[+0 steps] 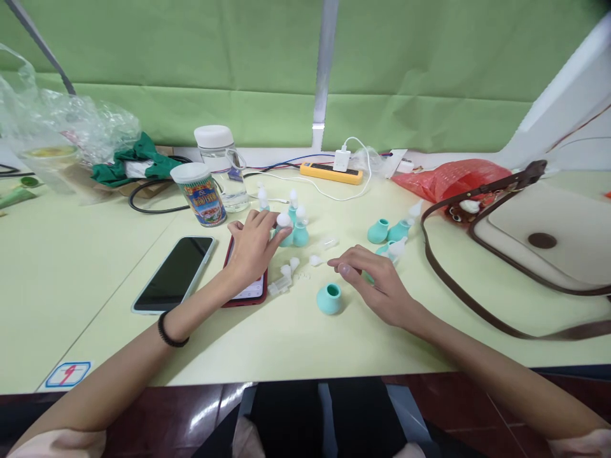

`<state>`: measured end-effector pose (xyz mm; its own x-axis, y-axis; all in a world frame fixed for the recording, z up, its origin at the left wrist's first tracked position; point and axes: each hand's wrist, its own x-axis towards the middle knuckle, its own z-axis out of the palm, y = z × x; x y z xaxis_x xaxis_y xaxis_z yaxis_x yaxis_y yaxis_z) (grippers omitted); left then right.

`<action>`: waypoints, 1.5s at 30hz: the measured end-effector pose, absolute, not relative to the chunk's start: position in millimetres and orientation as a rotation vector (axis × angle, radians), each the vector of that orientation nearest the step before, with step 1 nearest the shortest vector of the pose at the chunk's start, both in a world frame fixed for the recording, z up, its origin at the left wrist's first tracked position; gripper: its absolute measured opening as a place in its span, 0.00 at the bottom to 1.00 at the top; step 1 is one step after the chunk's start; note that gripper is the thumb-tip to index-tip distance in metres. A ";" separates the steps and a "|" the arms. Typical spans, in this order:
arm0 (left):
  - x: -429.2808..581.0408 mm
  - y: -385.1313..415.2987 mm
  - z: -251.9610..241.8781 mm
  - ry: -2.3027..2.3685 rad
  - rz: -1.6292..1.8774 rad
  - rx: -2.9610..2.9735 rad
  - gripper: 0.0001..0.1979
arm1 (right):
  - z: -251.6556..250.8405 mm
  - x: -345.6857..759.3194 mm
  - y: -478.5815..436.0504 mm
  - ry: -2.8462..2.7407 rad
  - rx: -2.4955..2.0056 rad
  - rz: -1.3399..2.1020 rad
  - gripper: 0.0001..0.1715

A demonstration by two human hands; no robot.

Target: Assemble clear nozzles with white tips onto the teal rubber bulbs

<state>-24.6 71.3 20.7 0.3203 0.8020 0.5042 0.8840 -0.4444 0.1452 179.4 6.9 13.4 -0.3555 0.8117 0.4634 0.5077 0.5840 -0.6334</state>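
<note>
My left hand reaches over a red-cased phone, its thumb and fingers closed around a teal squeeze bulb with a white rounded top. Other teal bulbs with white tips stand close beside it. My right hand has its fingertips pinched at the narrow end of a small white nozzle. Nearer to me sits a teal bulb without a tip, its round opening showing. Loose white nozzles and a clear plastic piece lie between the hands.
A second phone lies at left, behind it a printed cup and a lidded bottle. More teal bulbs are beyond my right hand. A yellow power strip lies at the back. A strapped bag fills the right.
</note>
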 end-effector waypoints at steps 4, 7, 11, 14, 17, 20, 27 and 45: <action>-25.3 78.5 14.1 -1.627 -0.738 -2.418 0.10 | 15.5 179.1 4.7 -2.133 -1.094 0.531 0.14; -26.1 81.4 11.9 -1.671 -0.752 -2.411 0.08 | 15.5 177.8 3.4 -2.216 -1.135 0.530 0.19; -25.8 82.4 13.5 -1.713 -0.756 -2.384 0.09 | 13.0 175.0 2.8 -2.299 -1.213 0.487 0.25; -25.2 83.2 13.3 -1.717 -0.752 -2.383 0.12 | 10.5 173.0 2.9 -2.349 -1.256 0.419 0.26; -24.8 83.8 10.4 -1.709 -0.732 -2.401 0.16 | 8.4 171.7 2.9 -2.370 -1.263 0.372 0.21; -25.1 81.8 9.8 -1.683 -0.737 -2.405 0.19 | 6.0 171.8 3.7 -2.358 -1.259 0.338 0.14; -28.7 61.7 23.7 -1.406 -0.873 -2.332 0.15 | -1.5 179.2 15.0 -2.183 -1.457 -0.025 0.23; -23.5 35.8 24.2 -0.921 -0.038 -2.775 0.03 | -8.8 176.9 7.0 -2.154 -0.869 -0.394 0.15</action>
<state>-23.5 35.8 24.2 0.8038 0.5877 0.0925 0.5934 -0.7806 -0.1966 176.9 7.0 -8.8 -0.4746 0.4569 0.7523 0.6939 0.7201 0.0004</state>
